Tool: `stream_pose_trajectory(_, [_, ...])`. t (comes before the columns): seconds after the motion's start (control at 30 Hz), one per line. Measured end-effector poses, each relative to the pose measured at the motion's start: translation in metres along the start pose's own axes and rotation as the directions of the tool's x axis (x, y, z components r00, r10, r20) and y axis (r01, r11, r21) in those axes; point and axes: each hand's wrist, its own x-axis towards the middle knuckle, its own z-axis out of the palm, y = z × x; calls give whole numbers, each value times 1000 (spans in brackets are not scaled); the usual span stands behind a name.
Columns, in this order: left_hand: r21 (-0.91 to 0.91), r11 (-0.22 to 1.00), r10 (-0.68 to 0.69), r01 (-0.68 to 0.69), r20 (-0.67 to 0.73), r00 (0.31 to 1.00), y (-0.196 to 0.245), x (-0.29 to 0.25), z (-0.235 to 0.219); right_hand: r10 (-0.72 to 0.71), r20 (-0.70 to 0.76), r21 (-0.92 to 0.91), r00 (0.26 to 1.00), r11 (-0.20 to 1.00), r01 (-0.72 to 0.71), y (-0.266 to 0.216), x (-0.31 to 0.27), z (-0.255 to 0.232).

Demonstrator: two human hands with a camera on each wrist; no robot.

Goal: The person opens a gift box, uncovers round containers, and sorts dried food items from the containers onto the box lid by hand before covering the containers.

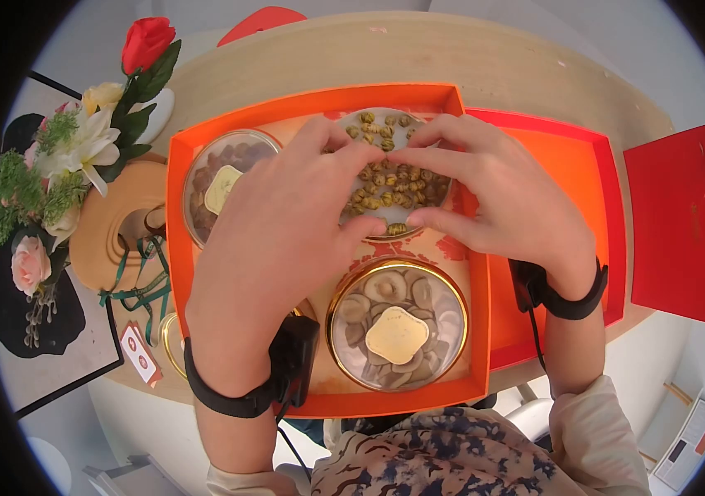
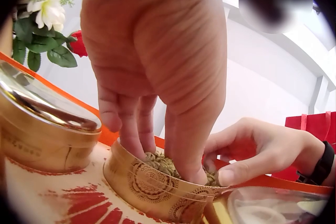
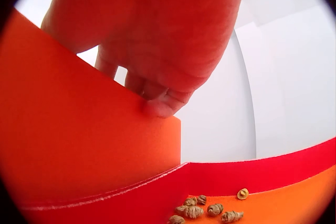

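Observation:
Both hands are over a round gold-patterned tin [image 2: 149, 187] holding small, coiled, yellow-brown dried pieces [image 1: 394, 197]. My left hand [image 1: 282, 211] reaches down into the tin, its fingers and thumb spread apart with tips among the pieces. On the opposite side, my right hand [image 1: 497, 182] arches over the rim, thumb by the near edge and fingertips above the pieces. The two index fingertips come close together over the middle. A lidded tin of pale slices [image 1: 373, 368] stands nearer the body, and another lidded tin [image 1: 245, 149] is at the left. My left hand and forearm partly hide a further gold-rimmed tin.
An orange box [image 1: 485, 364] surrounds the tins. Beside it lies a red-rimmed orange tray [image 1: 567, 198]; several loose coiled pieces [image 3: 194, 212] lie in it. At the right is a red bag [image 1: 687, 231]; artificial flowers [image 1: 88, 145], green ribbon [image 1: 150, 281] and a card [image 1: 139, 354] are left.

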Motion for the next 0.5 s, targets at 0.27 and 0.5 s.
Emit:
stream_pose_trajectory(0.27, [-101,995,-6,9,31,999,-2,0,3,22,9,34,1000,999,-22,0,3,-1])
stream_pose_trajectory(0.5, [-117,992,-29,34,50,998,0,1,2,-2,0,29,1000,1000,2,-2,0,-4])
